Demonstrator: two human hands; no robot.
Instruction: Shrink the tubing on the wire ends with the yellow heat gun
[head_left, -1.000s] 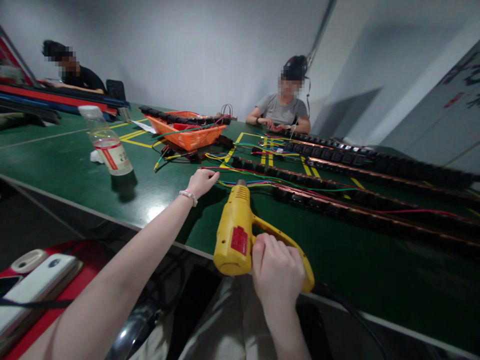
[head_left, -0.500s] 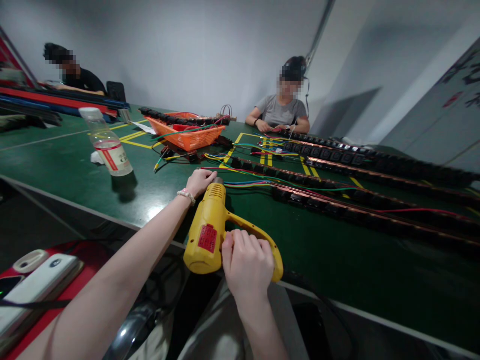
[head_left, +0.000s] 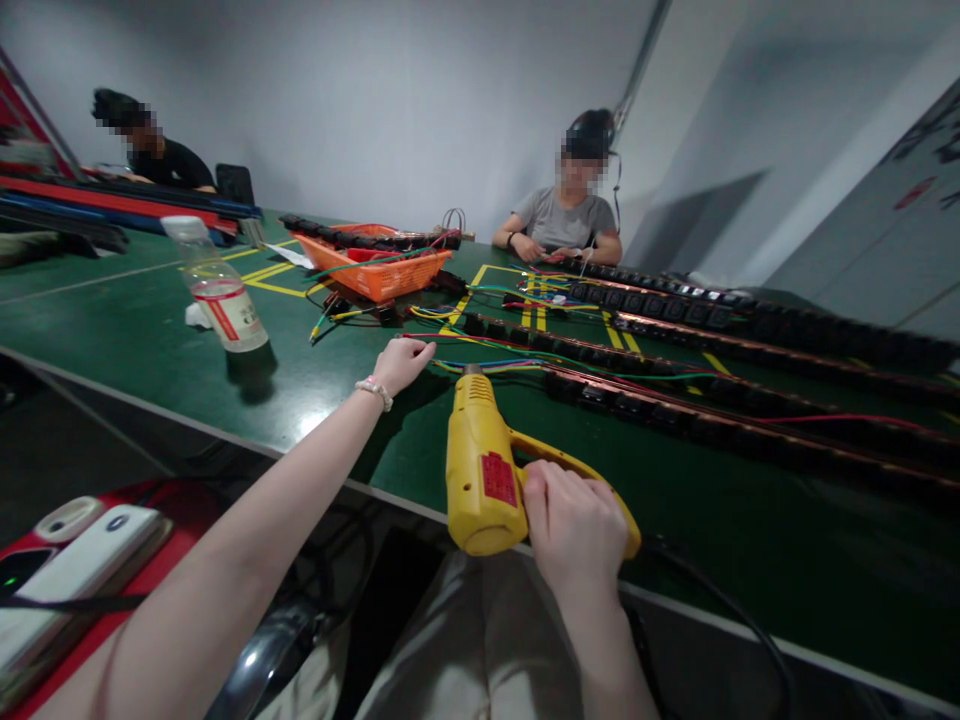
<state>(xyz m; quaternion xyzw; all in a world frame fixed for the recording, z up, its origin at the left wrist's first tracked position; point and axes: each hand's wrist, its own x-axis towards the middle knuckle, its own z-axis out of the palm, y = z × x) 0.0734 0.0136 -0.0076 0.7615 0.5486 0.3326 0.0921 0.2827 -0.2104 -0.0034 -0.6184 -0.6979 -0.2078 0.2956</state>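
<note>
My right hand is wrapped round the handle of a yellow heat gun, which has a red label on its body. The gun's metal nozzle points away from me, close to a bundle of coloured wires. At the left end of these wires is my left hand, closed with its fingers pinched on them; the wire ends are hidden. To the right, the bundle runs into a long black socket strip with copper bars.
Several more black strips lie on the green table. An orange basket holding parts stands behind my left hand. A plastic bottle is at left. One person sits across the table, another at far left.
My right hand has moved the heat gun to the right, so its nozzle is now away from my left hand and near the wires. My left hand stays about where it was.
</note>
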